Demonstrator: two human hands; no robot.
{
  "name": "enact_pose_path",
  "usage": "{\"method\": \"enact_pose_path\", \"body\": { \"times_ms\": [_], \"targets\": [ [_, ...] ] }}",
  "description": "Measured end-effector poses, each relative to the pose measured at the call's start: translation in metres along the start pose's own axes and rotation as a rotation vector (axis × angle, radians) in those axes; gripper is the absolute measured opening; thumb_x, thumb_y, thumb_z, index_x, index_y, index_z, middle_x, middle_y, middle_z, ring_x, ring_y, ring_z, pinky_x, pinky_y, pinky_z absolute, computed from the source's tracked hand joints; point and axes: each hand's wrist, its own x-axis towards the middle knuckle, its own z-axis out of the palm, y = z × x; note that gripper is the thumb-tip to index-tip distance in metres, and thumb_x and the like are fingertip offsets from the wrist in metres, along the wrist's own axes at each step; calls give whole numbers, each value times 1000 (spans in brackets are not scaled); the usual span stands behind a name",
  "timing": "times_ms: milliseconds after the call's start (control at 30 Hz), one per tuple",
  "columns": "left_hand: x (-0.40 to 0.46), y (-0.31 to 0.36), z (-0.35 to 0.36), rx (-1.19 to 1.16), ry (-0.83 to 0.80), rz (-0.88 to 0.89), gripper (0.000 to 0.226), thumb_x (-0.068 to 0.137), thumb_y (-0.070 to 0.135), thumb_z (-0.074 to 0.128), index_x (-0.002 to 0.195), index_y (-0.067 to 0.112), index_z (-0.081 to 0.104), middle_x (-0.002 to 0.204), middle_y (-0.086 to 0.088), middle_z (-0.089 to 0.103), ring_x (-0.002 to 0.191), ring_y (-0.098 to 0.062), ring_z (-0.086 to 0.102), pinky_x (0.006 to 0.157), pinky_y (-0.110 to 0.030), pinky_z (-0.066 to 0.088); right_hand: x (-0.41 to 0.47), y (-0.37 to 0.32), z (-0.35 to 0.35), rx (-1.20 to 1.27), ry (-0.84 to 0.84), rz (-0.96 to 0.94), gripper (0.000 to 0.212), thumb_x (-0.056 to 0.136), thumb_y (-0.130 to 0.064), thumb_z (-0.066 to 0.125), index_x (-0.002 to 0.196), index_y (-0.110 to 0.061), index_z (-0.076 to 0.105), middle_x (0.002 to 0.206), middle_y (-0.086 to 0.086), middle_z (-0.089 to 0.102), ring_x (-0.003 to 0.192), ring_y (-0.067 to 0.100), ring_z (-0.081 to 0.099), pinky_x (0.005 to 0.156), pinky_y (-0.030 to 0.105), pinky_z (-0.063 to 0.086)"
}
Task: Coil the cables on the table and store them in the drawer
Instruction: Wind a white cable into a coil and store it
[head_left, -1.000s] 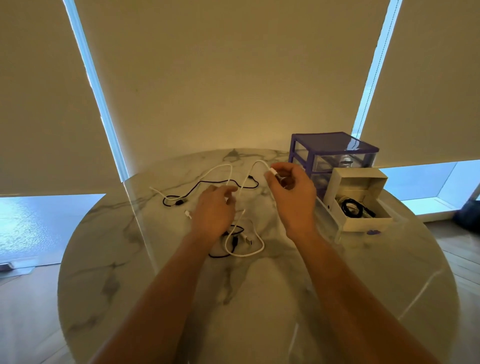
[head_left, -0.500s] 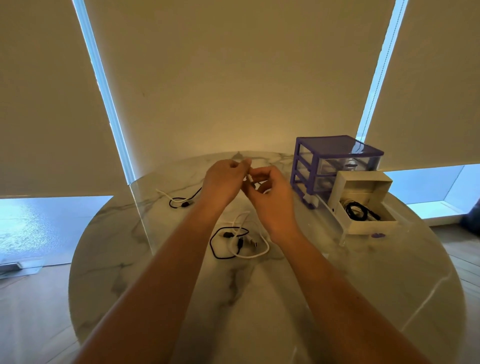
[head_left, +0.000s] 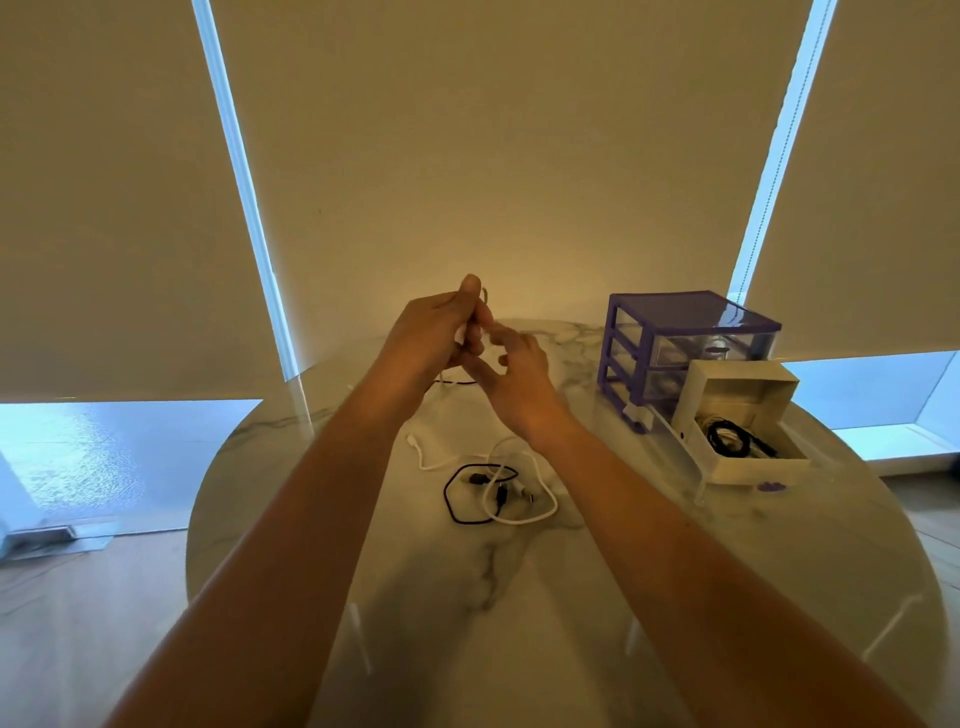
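Coiling step in progress, judged from the raised hands. Left hand (head_left: 436, 332), at 12 o'clock above the surface (head_left: 519, 597), fingers curled around a white cable (head_left: 524, 499) whose slack trails down to the centre. Right hand (head_left: 519, 379), just beside, fingers loosely spread, apparently guiding a loop. Next move likely: wind remaining slack, then carry to the drawer (head_left: 748, 467). Black cable (head_left: 457, 499) uncoiled at centre. Drawer pulled out at 3 o'clock beside the purple organizer (head_left: 685, 338), already holding a coiled black cable (head_left: 727, 436).

round marble table (head_left: 779, 597) | beige roller blinds (head_left: 467, 130) | wood floor (head_left: 78, 623) | daylight strips
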Motion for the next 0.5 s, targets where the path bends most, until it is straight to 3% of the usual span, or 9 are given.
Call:
{"method": "enact_pose_path", "body": {
  "times_ms": [67,200,367,500],
  "targets": [
    [-1,2,-7,-107,-39,-18,40,99,44,43,74,17,61,56,6,50,59,-10,51,72,-28,44,3,-7,4,25,-23,-8,31,92,-39,58,119,-23,59,125,6,51,118,25,47,99,40,42],
    [-3,4,-19,-297,-83,-59,38,100,40,43,76,16,59,53,6,38,55,-9,39,62,-20,39,1,-21,3,300,-3,48,21,94,-31,58,108,-16,55,109,-1,61,100,14,57,75,17,44],
    [-1,2,-26,-404,-106,-72,40,102,40,39,71,18,51,53,7,31,50,-8,29,52,-19,32,-5,-30,-3,363,-97,-23,25,99,-20,48,100,-2,65,82,11,69,80,21,66,78,27,51],
    [3,-7,-37,-540,-30,-57,39,102,42,37,79,17,55,56,8,31,51,-6,26,52,-18,23,-6,-20,-9,295,-25,-23,28,96,-36,53,87,-15,69,56,-2,56,54,13,57,70,33,50]
  ]
}}
